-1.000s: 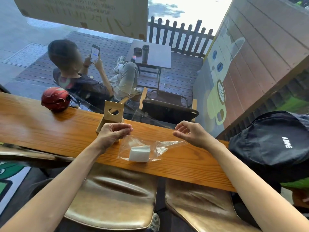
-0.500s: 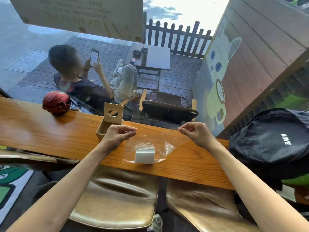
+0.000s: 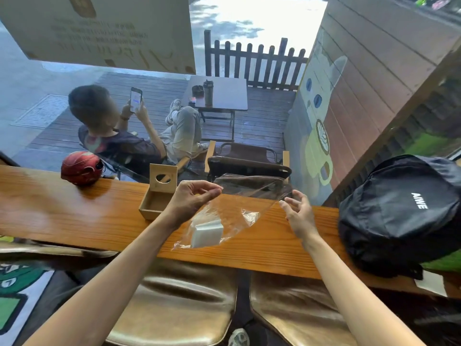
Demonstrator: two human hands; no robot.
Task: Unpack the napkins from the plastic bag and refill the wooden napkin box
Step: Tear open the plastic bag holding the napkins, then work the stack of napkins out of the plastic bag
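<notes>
Change: whereas half a second ago the bag [image 3: 224, 216] sagged low over the tabletop [image 3: 74, 216] with both hands pinching its mouth, it is now lifted and stretched into a taut sheet, and the right hand has let its fingers fan out.
Meaning: I judge the mouth is being pulled open; the napkins are not yet out, so the refill has not begun.
Left hand [image 3: 192, 199]: fingers curled, thumb and forefinger pressed together on the bag's upper edge at about 10 o'clock of the bag; it carries the bag's weight.
Right hand [image 3: 298, 213]: fingers spread and loosely bent, fingertips at the bag's corner at about 3 o'clock; whether it truly grips the film or merely touches it I cannot tell.
Napkins [image 3: 207, 233]: a white block sunk in the bag's bottom, at about 7 o'clock of the bag, hanging just above the tabletop's near edge.
Box [image 3: 159, 196]: wooden, lid up, seemingly empty, standing on the tabletop just beside the left hand at its 10 o'clock.
Next: a hand probably has to reach into the mouth for the block.
</notes>
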